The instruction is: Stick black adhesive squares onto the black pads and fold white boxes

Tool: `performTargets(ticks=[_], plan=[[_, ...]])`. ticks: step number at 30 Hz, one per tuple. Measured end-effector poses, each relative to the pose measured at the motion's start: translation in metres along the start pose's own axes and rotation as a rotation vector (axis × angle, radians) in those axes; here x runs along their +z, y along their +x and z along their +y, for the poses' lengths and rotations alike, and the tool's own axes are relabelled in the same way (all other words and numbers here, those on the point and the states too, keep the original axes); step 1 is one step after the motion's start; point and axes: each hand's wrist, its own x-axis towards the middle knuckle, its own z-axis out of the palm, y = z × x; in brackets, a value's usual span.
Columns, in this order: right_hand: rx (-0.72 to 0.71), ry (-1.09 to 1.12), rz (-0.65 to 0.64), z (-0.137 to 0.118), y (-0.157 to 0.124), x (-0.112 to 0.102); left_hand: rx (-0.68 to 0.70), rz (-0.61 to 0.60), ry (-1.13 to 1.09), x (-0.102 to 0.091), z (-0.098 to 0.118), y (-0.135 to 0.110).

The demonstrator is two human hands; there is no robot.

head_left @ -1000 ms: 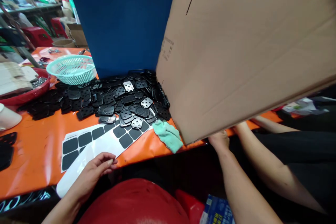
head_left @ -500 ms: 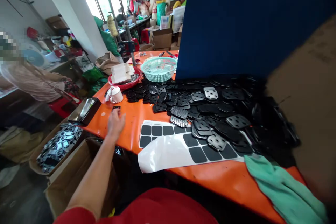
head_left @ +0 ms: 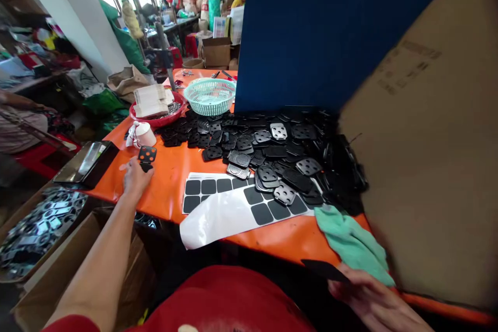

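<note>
My left hand grips a small black plate with round holes, held up over the left part of the orange table. At the lower right, my right hand pinches a thin, flat black piece in front of the table edge. Between the hands lies a white sheet with rounded black squares, its left end peeled and curling up. Several loose black and metallic perforated plates rest on its right part.
Behind the sheet spreads a heap of black plates. A white pot, a red basin and a mint basket stand at the back left. A blue panel and cardboard wall the right, near a green cloth.
The view has turned right. My left hand has raised the black plate, so its holes now face me. My right hand has come into view with a flat black piece.
</note>
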Motion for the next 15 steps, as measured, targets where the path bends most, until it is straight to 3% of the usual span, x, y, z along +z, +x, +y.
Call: performTargets(ticks=[4, 6, 8, 11, 15], plan=[[0.131, 0.163, -0.073, -0.023, 0.011, 0.017, 0.129, -0.266, -0.309, 0.004, 0.044, -0.057], [0.101, 0.199, -0.049, -0.033, 0.016, 0.029, 0.102, -0.598, -0.713, 0.014, 0.067, -0.097], [0.073, 0.23, -0.052, -0.041, 0.019, 0.042, -0.017, -0.818, -0.908, 0.028, 0.085, -0.135], [0.049, 0.273, -0.089, -0.052, 0.022, 0.059, -0.149, -0.952, -1.019, 0.049, 0.099, -0.177], [0.046, 0.33, -0.096, -0.059, 0.023, 0.076, -0.233, -1.026, -1.029, 0.065, 0.103, -0.204]])
